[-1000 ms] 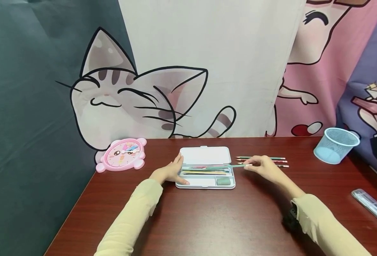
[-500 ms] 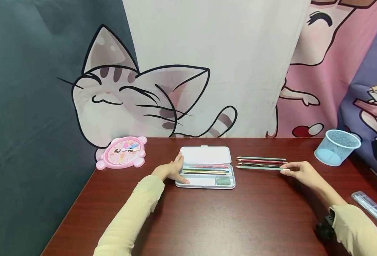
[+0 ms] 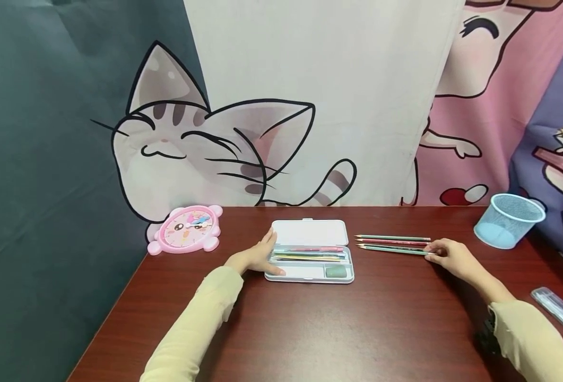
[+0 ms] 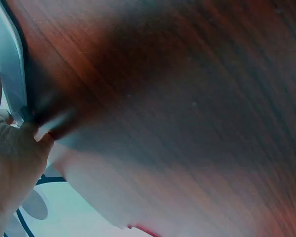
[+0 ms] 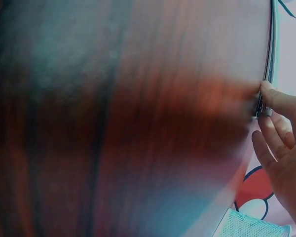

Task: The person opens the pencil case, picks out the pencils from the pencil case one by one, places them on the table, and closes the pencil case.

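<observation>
A white pencil case (image 3: 309,232) lies with its lid laid back, holding several thin pencils (image 3: 310,257) and a grey-green block (image 3: 336,271) in its front compartment. My left hand (image 3: 254,258) rests on its left end, fingers spread along the side and thumb on the front corner. In the left wrist view, the case's edge (image 4: 12,59) shows beside that hand. Right of the case, several pencils lie side by side, points to the left. My right hand (image 3: 455,259) pinches the blunt end of the nearest one, a green pencil (image 3: 391,250), between thumb and fingers.
A pink bear-shaped toy clock (image 3: 188,229) stands at the back left. Back right holds a light blue mesh pen cup (image 3: 508,220). Near the right edge lies a clear, narrow box (image 3: 560,310). Behind the brown table (image 3: 310,334) hangs a cartoon-printed cloth (image 3: 262,69).
My right hand has carried the green pencil from over the case to the right and lined it up beside the other pencils. My left hand has stayed on the case.
</observation>
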`<state>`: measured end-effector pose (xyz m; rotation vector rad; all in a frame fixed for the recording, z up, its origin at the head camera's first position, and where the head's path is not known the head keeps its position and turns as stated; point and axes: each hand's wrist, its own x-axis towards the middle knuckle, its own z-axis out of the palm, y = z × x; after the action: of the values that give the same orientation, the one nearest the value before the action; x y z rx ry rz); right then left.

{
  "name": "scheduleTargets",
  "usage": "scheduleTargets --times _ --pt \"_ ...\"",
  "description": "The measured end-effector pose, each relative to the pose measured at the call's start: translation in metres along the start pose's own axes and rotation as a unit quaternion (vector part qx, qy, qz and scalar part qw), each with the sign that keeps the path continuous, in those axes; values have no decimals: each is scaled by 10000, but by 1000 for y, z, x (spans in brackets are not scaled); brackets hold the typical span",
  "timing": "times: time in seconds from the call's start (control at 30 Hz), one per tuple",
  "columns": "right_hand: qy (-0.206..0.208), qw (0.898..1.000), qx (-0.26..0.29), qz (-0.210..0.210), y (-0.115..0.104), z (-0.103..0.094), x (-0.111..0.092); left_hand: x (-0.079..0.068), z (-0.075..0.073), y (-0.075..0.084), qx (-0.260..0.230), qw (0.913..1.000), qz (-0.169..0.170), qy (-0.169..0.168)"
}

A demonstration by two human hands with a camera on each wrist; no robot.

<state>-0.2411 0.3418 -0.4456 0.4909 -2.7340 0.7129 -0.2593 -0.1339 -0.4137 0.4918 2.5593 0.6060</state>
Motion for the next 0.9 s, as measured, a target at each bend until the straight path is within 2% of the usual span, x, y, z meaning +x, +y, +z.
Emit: scheduleTargets --times 0.27,0.4,0.5,0.67,0.9 --pt "121 9998 -139 -35 1 4 -2 1 -4 -23 -574 9976 394 42" --pt "146 9997 -102 -151 -3 7 2 -1 -6 -35 -541 9973 482 137" --pt "162 9999 51 -26 -10 6 5 -2 -7 -38 -546 9970 512 189" --pt "8 9956 853 382 -37 6 16 -1 -8 -36 -345 9984 430 152" --pt "-625 9851 1585 236 -91 25 41 3 -8 -30 -106 9985 490 210"
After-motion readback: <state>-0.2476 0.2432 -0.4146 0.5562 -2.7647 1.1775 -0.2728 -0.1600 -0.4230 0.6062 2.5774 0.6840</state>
